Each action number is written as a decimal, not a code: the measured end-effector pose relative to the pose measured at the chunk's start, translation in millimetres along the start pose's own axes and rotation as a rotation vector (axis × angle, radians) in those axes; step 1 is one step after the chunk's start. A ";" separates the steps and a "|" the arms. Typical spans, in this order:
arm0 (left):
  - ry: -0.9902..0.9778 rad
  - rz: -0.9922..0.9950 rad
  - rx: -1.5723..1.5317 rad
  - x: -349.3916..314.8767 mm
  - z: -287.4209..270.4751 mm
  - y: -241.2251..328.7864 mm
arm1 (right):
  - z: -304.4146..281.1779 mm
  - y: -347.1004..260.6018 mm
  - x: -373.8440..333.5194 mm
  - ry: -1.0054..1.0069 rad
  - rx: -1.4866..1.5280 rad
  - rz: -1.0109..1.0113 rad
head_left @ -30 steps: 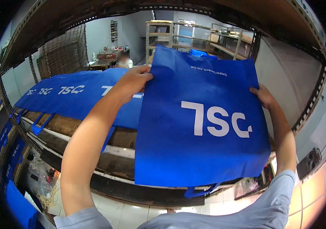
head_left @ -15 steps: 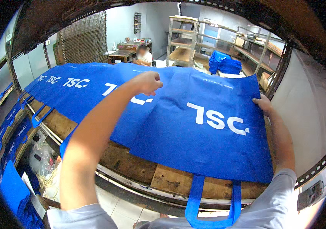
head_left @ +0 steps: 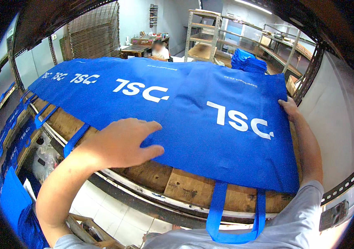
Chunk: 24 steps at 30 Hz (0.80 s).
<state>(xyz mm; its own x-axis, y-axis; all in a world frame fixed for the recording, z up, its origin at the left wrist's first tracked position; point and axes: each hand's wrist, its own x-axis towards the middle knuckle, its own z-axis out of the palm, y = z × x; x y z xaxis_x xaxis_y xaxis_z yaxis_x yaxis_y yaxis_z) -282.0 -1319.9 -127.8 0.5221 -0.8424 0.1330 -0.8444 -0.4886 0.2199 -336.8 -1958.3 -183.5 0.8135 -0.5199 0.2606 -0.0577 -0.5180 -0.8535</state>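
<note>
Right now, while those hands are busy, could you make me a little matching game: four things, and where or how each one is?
1. Left hand
2. Right hand
3. Handle loop of the nearest blue bag
4. Pile of blue material

A. Hanging past the near edge of the wooden board
B. In the background, beyond the laid-out bags
C. Open, thumb apart from the fingers
D. At the right-hand edge of the nearest blue bag

Pairs: 1-C, 2-D, 3-A, 4-B
</note>
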 end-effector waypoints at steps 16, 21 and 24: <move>0.172 0.166 -0.027 -13.4 33.3 -19.7 | -5.4 3.2 7.7 0.083 -0.030 0.110; 0.100 0.124 -0.003 -13.0 31.1 -14.7 | -5.9 5.4 11.7 0.048 -0.095 0.113; 0.102 0.106 0.017 -13.6 31.0 -11.7 | -1.7 4.2 13.2 0.102 -0.126 0.028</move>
<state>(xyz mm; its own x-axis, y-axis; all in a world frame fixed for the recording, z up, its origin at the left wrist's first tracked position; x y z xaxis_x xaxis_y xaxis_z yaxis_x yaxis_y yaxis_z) -283.0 -1309.7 -162.1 0.4387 -0.8623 0.2528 -0.8969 -0.4026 0.1833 -327.3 -1968.5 -182.9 0.7480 -0.5983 0.2871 -0.1567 -0.5796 -0.7997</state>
